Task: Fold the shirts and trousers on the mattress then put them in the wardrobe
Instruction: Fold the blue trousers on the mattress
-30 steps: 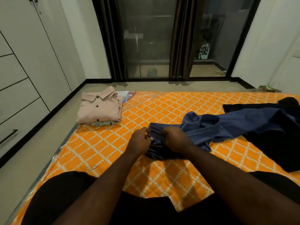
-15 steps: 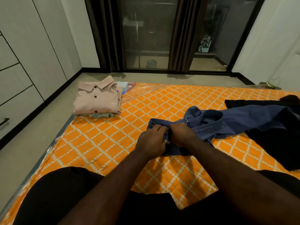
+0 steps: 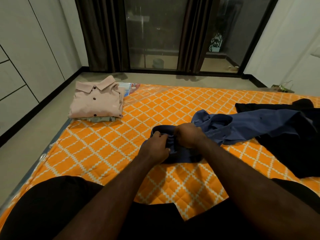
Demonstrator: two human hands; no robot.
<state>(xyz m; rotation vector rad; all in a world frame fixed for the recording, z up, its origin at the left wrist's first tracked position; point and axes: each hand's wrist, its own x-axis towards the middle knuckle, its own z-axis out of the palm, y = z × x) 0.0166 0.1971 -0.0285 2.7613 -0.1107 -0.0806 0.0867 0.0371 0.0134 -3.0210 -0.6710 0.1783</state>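
Blue garment (image 3: 251, 125) in the middle of the mattress (image 3: 107, 149), trailing rightward from a bunched near-left end. Its right part up against a black garment (image 3: 294, 153), order of overlap unclear. Bunched end gripped by both hands, side by side and almost touching. Left hand (image 3: 155, 148): fingers curled tight, pinching gathered folds against the thumb. Right hand (image 3: 187, 134): closed in a fist on the cloth just to the right, knuckles up and fingertips hidden beneath. Both forearms reaching out from the near edge over dark-clothed knees.

Farther out, the mattress itself: orange with a white diamond pattern, wrapped in clear plastic, low on the floor (image 3: 26, 144). At its far-left corner a folded pink shirt (image 3: 97, 103), collar to the far side, dark buttons up. Stacked on a grey-green folded piece (image 3: 100, 119) with only its near edge in sight. Just right of that stack, a printed label (image 3: 131, 86) under the plastic. Black garment spread unfolded at the right — partly out of frame.

Room: pale floor along the left and far sides. Wardrobe (image 3: 26, 58) with white doors and drawers on the left wall. Dark curtains (image 3: 102, 32) and glass doors (image 3: 154, 32) at the far end. White wall on the right.
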